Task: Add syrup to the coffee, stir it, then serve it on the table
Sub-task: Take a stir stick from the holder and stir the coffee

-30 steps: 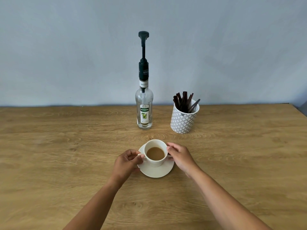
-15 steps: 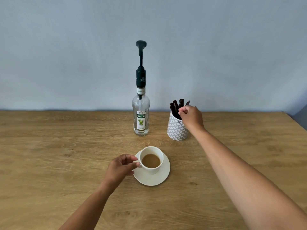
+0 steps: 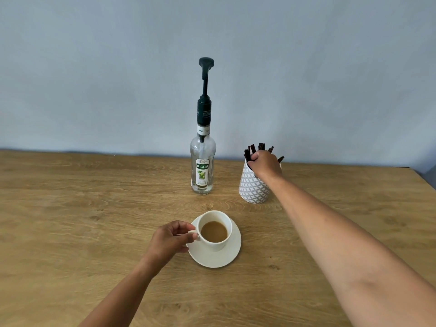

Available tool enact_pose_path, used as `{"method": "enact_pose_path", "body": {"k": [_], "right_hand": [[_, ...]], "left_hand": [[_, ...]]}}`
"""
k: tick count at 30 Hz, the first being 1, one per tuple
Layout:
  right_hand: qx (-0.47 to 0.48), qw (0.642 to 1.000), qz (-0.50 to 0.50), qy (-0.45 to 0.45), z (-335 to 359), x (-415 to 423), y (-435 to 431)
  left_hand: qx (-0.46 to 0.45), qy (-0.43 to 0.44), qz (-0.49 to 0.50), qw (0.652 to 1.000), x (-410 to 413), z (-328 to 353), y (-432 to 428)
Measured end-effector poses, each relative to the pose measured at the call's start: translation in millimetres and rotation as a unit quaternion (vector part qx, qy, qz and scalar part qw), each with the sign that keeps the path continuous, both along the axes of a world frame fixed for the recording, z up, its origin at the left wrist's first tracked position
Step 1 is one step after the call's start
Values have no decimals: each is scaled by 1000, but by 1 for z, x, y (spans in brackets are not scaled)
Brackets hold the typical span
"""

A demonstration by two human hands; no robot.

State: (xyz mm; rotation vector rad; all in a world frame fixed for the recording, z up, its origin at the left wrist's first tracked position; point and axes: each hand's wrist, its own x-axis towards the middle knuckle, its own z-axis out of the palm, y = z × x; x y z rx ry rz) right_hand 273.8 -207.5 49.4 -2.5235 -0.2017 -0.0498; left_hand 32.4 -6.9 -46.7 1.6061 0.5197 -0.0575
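A white cup (image 3: 215, 241) of light brown coffee stands on a white saucer (image 3: 219, 258) near the table's middle. My left hand (image 3: 171, 239) pinches the cup's handle on its left side. A clear glass syrup bottle (image 3: 203, 166) with a tall black pump stands upright behind the cup. To its right is a white patterned holder (image 3: 253, 187) with several dark stirring sticks (image 3: 260, 146). My right hand (image 3: 265, 164) reaches over the holder's mouth, fingers closed around the sticks. Which stick it grips is hidden.
The wooden table (image 3: 82, 220) runs back to a pale blue wall (image 3: 330, 79). The table's right edge (image 3: 422, 179) slants in at the far right. My right forearm crosses the table from the lower right corner to the holder.
My right hand left the cup's right side and went back to the stick holder, where its fingers have now sunk among the sticks. My left hand stays on the cup's handle.
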Motion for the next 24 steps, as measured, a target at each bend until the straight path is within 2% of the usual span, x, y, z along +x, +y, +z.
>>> {"method": "enact_pose_path", "body": {"k": [13,19,24], "right_hand": [[34,999,-11,-15,-9,-4,-10],[88,993,-31,-75,8,-9,-20],[207,969,-39,-128,44,-23,-34]], "left_hand": [[8,11,-6,1000,-2,2,1],[7,9,-10,1000,-2,3,1],[10,6,-16,1000,-2,5,0]]}}
